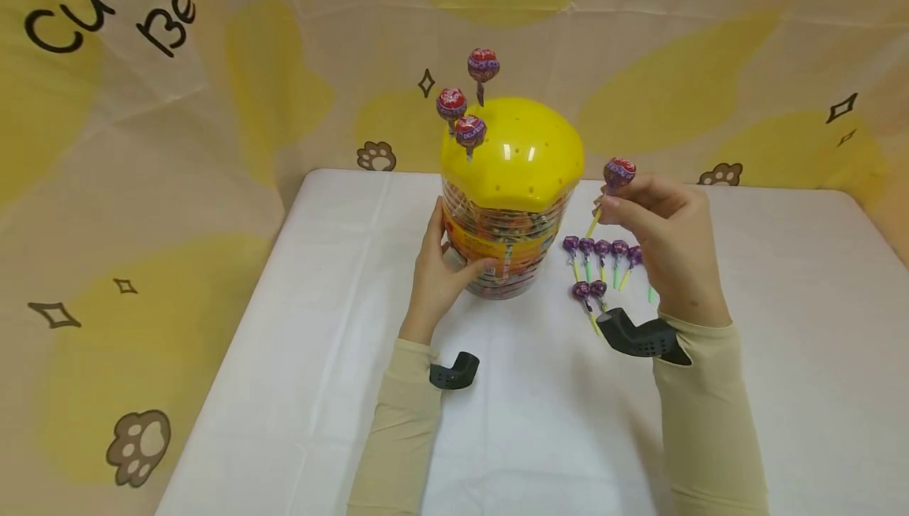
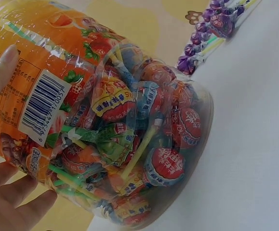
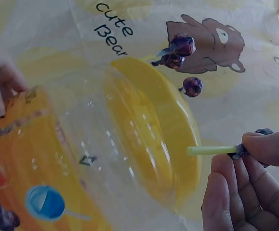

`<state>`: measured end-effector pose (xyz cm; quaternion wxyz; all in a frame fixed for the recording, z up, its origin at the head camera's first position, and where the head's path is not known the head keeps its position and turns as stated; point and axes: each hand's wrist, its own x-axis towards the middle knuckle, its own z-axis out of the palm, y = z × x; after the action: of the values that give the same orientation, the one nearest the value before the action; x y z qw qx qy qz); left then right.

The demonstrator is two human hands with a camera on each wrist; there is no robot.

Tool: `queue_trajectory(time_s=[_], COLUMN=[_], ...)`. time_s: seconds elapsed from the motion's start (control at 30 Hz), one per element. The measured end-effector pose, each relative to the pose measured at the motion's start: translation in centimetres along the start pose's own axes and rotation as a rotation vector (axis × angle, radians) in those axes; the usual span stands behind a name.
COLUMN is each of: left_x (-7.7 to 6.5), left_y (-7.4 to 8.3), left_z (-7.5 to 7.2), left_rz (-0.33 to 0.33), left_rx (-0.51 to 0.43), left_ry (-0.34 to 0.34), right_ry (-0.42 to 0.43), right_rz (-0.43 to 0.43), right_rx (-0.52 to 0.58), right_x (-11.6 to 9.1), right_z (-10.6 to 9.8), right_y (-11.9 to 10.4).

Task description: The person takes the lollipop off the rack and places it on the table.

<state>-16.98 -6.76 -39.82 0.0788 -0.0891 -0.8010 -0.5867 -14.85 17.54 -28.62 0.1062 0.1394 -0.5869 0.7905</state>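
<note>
A clear plastic jar (image 1: 507, 252) with an orange label and a yellow domed lid (image 1: 521, 145) stands on the table. My left hand (image 1: 443, 279) grips its side, thumb across the label, fingers around the far side. Wrapped lollipops (image 2: 166, 163) fill the jar's bottom in the left wrist view. Three purple-and-red lollipops (image 1: 484, 66) stick up from the lid's left part, which has small holes. To the right of the jar, my right hand (image 1: 663, 236) pinches a lollipop (image 1: 619, 172) just below its candy. Its yellow stick (image 3: 211, 150) points down toward the lid, apart from it.
Several purple lollipops (image 1: 602, 248) with green and yellow sticks lie in rows on the white tablecloth (image 1: 540, 421), right of the jar and partly behind the right hand. A yellow patterned cloth (image 1: 341, 50) hangs behind and left of the table.
</note>
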Motion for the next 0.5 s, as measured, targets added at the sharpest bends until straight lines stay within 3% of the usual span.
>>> queue_trajectory(time_s=[0.23,0.5], left_x=[0.1,0.0], left_y=[0.0,0.0], left_z=[0.2,0.0], left_rz=[0.016,0.003], left_rx=[-0.001,0.001], left_ry=[-0.003,0.0], right_ry=[0.018,0.03], right_rz=[0.028,0.15], right_rx=[-0.023,-0.152], right_x=[-1.0,-2.7], right_z=[-1.8,-4.3], right_y=[0.9,2.3])
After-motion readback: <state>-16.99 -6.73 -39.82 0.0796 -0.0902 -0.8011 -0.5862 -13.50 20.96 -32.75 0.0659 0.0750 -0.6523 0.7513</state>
